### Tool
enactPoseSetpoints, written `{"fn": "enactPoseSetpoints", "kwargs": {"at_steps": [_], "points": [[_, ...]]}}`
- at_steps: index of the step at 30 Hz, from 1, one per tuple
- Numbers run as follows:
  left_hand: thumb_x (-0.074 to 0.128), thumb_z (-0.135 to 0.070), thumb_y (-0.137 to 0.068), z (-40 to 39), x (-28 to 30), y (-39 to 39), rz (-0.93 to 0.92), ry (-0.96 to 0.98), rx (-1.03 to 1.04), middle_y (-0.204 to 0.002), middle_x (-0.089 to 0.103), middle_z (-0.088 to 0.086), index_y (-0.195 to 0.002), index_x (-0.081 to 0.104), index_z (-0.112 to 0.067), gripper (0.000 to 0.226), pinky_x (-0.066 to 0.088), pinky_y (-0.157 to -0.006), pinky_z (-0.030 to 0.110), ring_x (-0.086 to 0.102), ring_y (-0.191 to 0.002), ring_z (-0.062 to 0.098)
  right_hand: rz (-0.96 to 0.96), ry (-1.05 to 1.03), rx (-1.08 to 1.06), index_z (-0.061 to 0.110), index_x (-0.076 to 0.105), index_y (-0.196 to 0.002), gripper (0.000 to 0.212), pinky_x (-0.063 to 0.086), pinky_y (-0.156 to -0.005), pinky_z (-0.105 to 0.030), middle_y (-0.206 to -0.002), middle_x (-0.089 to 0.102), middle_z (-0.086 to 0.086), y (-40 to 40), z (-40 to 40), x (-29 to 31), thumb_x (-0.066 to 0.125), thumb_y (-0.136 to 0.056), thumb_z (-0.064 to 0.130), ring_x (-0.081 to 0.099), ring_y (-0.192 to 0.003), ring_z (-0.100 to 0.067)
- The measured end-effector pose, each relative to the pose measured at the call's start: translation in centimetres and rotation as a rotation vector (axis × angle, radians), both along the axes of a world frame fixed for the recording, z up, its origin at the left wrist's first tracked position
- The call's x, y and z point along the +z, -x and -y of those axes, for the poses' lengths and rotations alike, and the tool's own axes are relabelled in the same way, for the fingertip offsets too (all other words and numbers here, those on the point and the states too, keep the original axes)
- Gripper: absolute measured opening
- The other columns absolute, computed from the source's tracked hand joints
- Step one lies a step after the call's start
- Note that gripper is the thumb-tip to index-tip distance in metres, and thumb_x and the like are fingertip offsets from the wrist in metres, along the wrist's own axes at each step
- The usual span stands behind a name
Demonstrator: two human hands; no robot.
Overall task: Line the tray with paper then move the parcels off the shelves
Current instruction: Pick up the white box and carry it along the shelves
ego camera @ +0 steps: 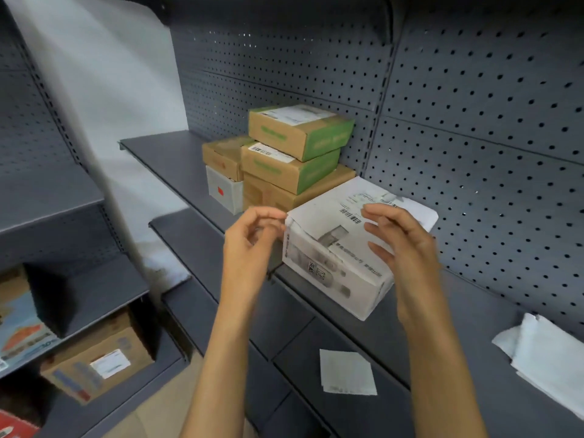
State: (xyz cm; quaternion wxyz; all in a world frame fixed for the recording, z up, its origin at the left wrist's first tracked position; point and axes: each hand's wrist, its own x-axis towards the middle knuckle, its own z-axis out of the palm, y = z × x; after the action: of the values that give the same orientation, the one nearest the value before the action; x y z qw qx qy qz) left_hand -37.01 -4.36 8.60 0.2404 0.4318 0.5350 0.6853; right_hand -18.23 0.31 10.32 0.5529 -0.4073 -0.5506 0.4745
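A white parcel (335,248) with barcodes and grey print sits on the dark grey shelf (177,162), its near end overhanging the front edge. My left hand (252,235) hovers at its left corner, fingers curled and apart, fingertips close to the corner. My right hand (401,245) is spread over its right side, fingers apart; I cannot tell if it touches. Behind stands a stack of brown cardboard parcels (294,153), two with green sides, and a small white box (224,191) with a red mark. A folded white paper (347,371) lies on the lower shelf.
Crumpled white paper (546,352) lies at the right on the lower shelf. Perforated grey back panels (474,105) rise behind. A white pillar (104,90) stands at the left. The left shelving unit holds a brown carton (98,358) and colourful boxes (19,330).
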Motion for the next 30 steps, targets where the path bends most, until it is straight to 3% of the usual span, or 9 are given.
{"fn": "enactPoseSetpoints", "kwargs": {"at_steps": [3,6,10,13,16,18,22,27,30], "points": [[0.056,-0.001,-0.095,-1.9,0.1,2.4,-0.011,0.008,-0.077,-0.090,0.072,0.003,-0.096,0.071,-0.016,0.022,0.051,-0.087,0.021,0.068,-0.092,0.015,-0.006,-0.002,-0.074,0.025,0.075,-0.102,0.023,0.049,-0.097,-0.026,-0.109,0.073,0.023,1.9,-0.8,0.0,0.054,-0.103,0.017,0.064,-0.119,-0.007],[0.058,-0.006,-0.097,-3.4,-0.6,4.0,-0.057,0.073,-0.170,-0.100,0.071,-0.001,-0.103,0.071,-0.016,0.017,0.047,-0.083,0.011,0.064,-0.095,0.003,-0.020,0.037,-0.161,0.028,0.076,-0.104,0.027,0.045,-0.100,-0.023,-0.105,0.071,0.028,3.1,-1.0,-0.4,0.052,-0.103,0.015,0.060,-0.120,-0.002],[0.060,-0.014,-0.097,-5.9,-2.2,4.8,-0.095,0.148,-0.284,-0.122,0.062,-0.013,-0.121,0.063,-0.027,0.027,0.043,-0.083,0.007,0.057,-0.110,-0.006,-0.023,0.050,-0.290,0.030,0.072,-0.114,0.029,0.041,-0.090,-0.019,-0.119,0.066,0.012,3.8,-0.9,-1.2,0.051,-0.103,0.014,0.057,-0.116,-0.001],[0.060,-0.014,-0.098,-7.4,-3.2,4.5,-0.054,0.181,-0.389,-0.128,0.056,-0.016,-0.133,0.052,-0.028,0.038,0.044,-0.080,0.001,0.055,-0.109,-0.014,0.004,0.092,-0.380,0.036,0.065,-0.124,0.030,0.039,-0.111,-0.033,-0.127,0.058,0.006,3.4,-0.9,-2.5,0.055,-0.102,0.019,0.050,-0.120,0.001],[0.065,-0.023,-0.094,-8.5,-4.7,4.0,-0.007,0.191,-0.426,-0.137,0.053,-0.007,-0.136,0.046,-0.034,0.048,0.047,-0.100,0.019,0.056,-0.120,-0.003,0.087,0.121,-0.411,0.047,0.053,-0.133,0.042,0.027,-0.123,-0.049,-0.149,0.045,0.021,3.2,-0.7,-4.4,0.059,-0.093,0.034,0.031,-0.151,-0.015],[0.066,-0.026,-0.091,-9.0,-5.3,3.8,0.009,0.191,-0.418,-0.142,0.050,-0.001,-0.135,0.045,-0.034,0.050,0.046,-0.107,0.033,0.054,-0.127,0.012,0.036,0.142,-0.403,0.039,0.045,-0.142,0.049,0.037,-0.119,-0.041,-0.150,0.046,0.015,3.2,-0.6,-5.6,0.061,-0.099,0.022,0.040,-0.145,-0.016],[0.063,-0.020,-0.096,-9.5,-5.5,3.5,0.041,0.205,-0.411,-0.133,0.057,0.002,-0.124,0.052,-0.031,0.032,0.050,-0.098,0.032,0.059,-0.117,0.014,0.013,0.204,-0.380,0.032,0.035,-0.152,0.052,0.045,-0.105,-0.018,-0.148,0.049,0.014,3.6,-0.4,-6.5,0.052,-0.105,0.017,0.053,-0.128,-0.001],[0.062,-0.021,-0.096,-9.8,-5.1,3.6,0.126,0.238,-0.392,-0.109,0.061,-0.008,-0.107,0.055,-0.025,0.014,0.045,-0.065,0.003,0.058,-0.093,0.001,-0.005,0.236,-0.432,0.037,0.039,-0.150,0.051,0.043,-0.102,-0.021,-0.149,0.051,0.012,3.8,-0.2,-6.6,0.052,-0.105,0.019,0.053,-0.134,-0.009],[0.062,-0.020,-0.096,-9.6,-4.9,3.6,0.151,0.236,-0.379,-0.101,0.059,-0.010,-0.099,0.055,-0.024,0.008,0.043,-0.061,0.002,0.056,-0.087,0.000,-0.016,0.232,-0.465,0.041,0.042,-0.148,0.050,0.043,-0.109,-0.028,-0.150,0.051,0.012,4.0,0.1,-6.9,0.052,-0.104,0.021,0.051,-0.136,-0.011]]}}
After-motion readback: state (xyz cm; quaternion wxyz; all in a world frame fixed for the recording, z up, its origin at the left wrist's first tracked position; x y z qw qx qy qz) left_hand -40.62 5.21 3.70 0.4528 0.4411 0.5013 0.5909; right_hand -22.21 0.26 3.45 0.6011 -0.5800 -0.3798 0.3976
